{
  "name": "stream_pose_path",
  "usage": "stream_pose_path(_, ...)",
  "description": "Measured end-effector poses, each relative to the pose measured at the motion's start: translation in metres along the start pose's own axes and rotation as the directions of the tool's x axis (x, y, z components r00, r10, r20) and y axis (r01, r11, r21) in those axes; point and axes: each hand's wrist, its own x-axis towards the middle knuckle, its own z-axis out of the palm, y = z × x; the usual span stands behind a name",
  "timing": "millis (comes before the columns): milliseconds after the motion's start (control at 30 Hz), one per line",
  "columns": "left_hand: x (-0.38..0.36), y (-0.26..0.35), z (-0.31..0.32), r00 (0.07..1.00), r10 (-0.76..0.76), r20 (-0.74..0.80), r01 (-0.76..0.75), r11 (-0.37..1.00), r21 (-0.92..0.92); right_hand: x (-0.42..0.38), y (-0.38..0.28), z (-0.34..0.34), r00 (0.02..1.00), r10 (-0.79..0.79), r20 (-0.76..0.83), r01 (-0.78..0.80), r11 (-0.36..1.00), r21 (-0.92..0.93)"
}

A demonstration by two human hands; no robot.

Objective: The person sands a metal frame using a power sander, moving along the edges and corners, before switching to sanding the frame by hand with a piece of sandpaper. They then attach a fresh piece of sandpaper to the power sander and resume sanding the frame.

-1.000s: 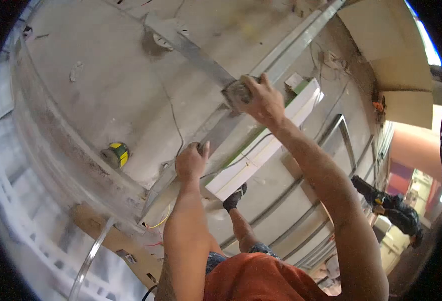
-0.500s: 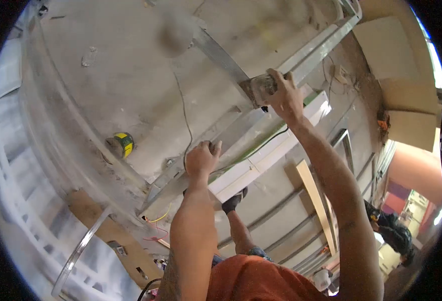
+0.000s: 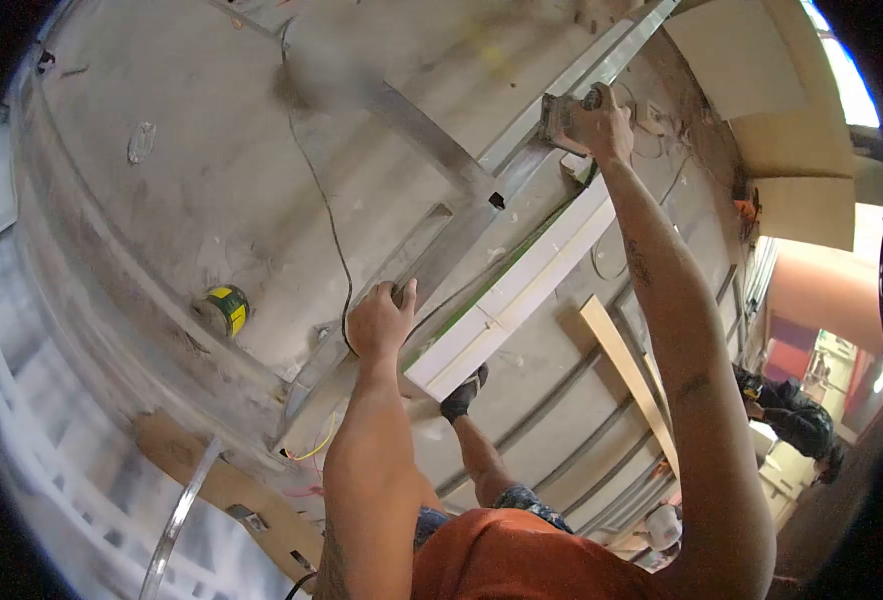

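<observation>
My right hand (image 3: 604, 122) is closed around a dusty palm sander (image 3: 564, 120), which sits against the upper right stretch of a grey metal frame (image 3: 451, 250). A dark hole shows in the frame where a crossbar joins it. Lower down, over the same frame, my left hand (image 3: 379, 318) is curled into a fist. A black cord (image 3: 323, 200) comes down to that fist and appears again on its other side, running up towards the sander; the grip itself is partly hidden. Alongside the frame lies a long white box-shaped beam (image 3: 511, 295) with a green edge.
A green and yellow can (image 3: 226, 310) lies on its side at the left. A wooden strip (image 3: 626, 380) and several metal bars are on the floor at the right. Brown boards (image 3: 801, 210) stand at the upper right. Another person (image 3: 796, 415) is bent over at the far right.
My right hand has moved the sander up and right along the frame, uncovering the joint with the hole. My left hand keeps its curled shape; the whole view has shifted slightly.
</observation>
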Motion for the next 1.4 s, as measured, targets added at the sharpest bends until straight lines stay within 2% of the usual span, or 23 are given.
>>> stream_pose_path(67,-0.002,0.005,-0.005,0.999,-0.034,-0.009,0.033,0.999,-0.030,-0.004,-0.001,0.006,0.997,-0.065,0.052,0.066,0.997,-0.027)
stream_pose_path(100,-0.004,0.006,-0.006,1.000,-0.022,-0.006,0.022,0.999,-0.030,-0.015,-0.006,0.003,0.988,-0.038,0.152,-0.009,0.954,0.299)
stream_pose_path(167,-0.003,0.006,-0.010,0.999,-0.029,0.031,0.032,0.996,-0.082,-0.049,-0.020,-0.005,0.969,-0.193,0.154,0.176,0.977,0.117)
stream_pose_path(200,-0.003,0.006,-0.008,1.000,-0.011,0.028,0.013,0.996,-0.086,-0.064,-0.018,-0.002,0.936,-0.322,0.141,0.302,0.942,0.145)
stream_pose_path(233,-0.002,0.004,-0.004,1.000,-0.017,0.020,0.018,0.998,-0.067,-0.081,-0.025,-0.003,0.930,-0.332,0.154,0.306,0.936,0.172)
stream_pose_path(300,-0.003,0.005,-0.004,1.000,-0.021,0.009,0.021,0.999,-0.047,-0.103,-0.044,-0.032,0.878,-0.360,0.315,0.348,0.933,0.096)
stream_pose_path(367,-0.002,0.006,-0.006,0.999,-0.033,0.021,0.033,0.999,-0.016,-0.097,-0.041,-0.042,0.840,-0.347,0.417,0.341,0.935,0.092)
stream_pose_path(400,-0.003,0.005,-0.006,0.999,-0.026,0.020,0.026,1.000,-0.015,-0.089,-0.032,-0.040,0.844,-0.344,0.412,0.338,0.937,0.090)
stream_pose_path(500,0.002,0.008,0.000,1.000,0.009,0.022,-0.009,1.000,-0.001,-0.042,0.000,-0.027,0.905,-0.294,0.307,0.283,0.956,0.081)
stream_pose_path(567,0.001,0.003,0.000,0.997,-0.010,0.079,0.007,0.999,0.035,-0.008,0.016,-0.018,0.971,-0.155,0.185,0.131,0.983,0.132)
stream_pose_path(633,0.004,0.001,0.000,0.998,0.006,0.061,-0.010,0.998,0.062,0.026,0.025,-0.014,0.983,-0.071,0.171,0.051,0.992,0.119)
stream_pose_path(667,0.001,0.002,0.002,0.999,0.009,0.050,-0.012,0.998,0.065,0.041,0.031,-0.014,0.986,-0.005,0.166,-0.010,0.996,0.089)
stream_pose_path(767,0.002,-0.002,0.007,0.997,-0.008,0.080,-0.003,0.991,0.136,0.095,0.051,-0.002,0.994,0.023,0.103,-0.026,0.999,0.022)
stream_pose_path(800,0.002,-0.001,0.005,0.997,-0.012,0.079,0.001,0.990,0.139,0.111,0.044,-0.005,0.991,0.108,0.083,-0.107,0.994,-0.015)
stream_pose_path(900,0.002,0.005,0.001,0.991,-0.056,0.118,0.044,0.994,0.102,0.172,0.074,0.013,0.989,0.139,0.044,-0.138,0.990,-0.011)
stream_pose_path(933,0.001,0.006,0.000,0.993,-0.047,0.108,0.036,0.994,0.101,0.186,0.066,0.002,0.974,0.212,0.076,-0.209,0.977,-0.052)
stream_pose_path(1067,0.009,0.008,0.002,0.989,-0.055,0.136,0.047,0.997,0.064,0.267,0.093,0.009,0.977,0.213,0.021,-0.212,0.976,-0.055)
stream_pose_path(1167,0.006,-0.022,0.015,0.992,-0.021,0.126,0.015,0.999,0.051,0.304,0.116,0.017,0.972,0.235,0.024,-0.234,0.971,-0.048)
stream_pose_path(1233,0.007,-0.021,0.012,0.955,-0.108,0.277,0.082,0.991,0.105,0.325,0.110,0.007,0.925,0.379,0.033,-0.377,0.925,-0.056)
stream_pose_path(1267,0.016,-0.016,0.006,0.957,-0.090,0.275,0.062,0.992,0.109,0.337,0.112,0.004,0.920,0.392,0.019,-0.391,0.919,-0.051)
stream_pose_path(1333,0.024,-0.006,-0.014,0.919,-0.053,0.390,-0.008,0.988,0.153,0.349,0.124,0.003,0.929,0.368,0.025,-0.365,0.927,-0.084)
stream_pose_path(1367,0.031,0.001,-0.022,0.924,-0.044,0.380,-0.017,0.988,0.155,0.357,0.128,0.000,0.928,0.371,0.015,-0.369,0.926,-0.074)
stream_pose_path(1400,0.037,0.010,-0.037,0.887,0.036,0.461,-0.142,0.970,0.196,0.365,0.131,-0.001,0.934,0.357,0.015,-0.356,0.934,-0.035)
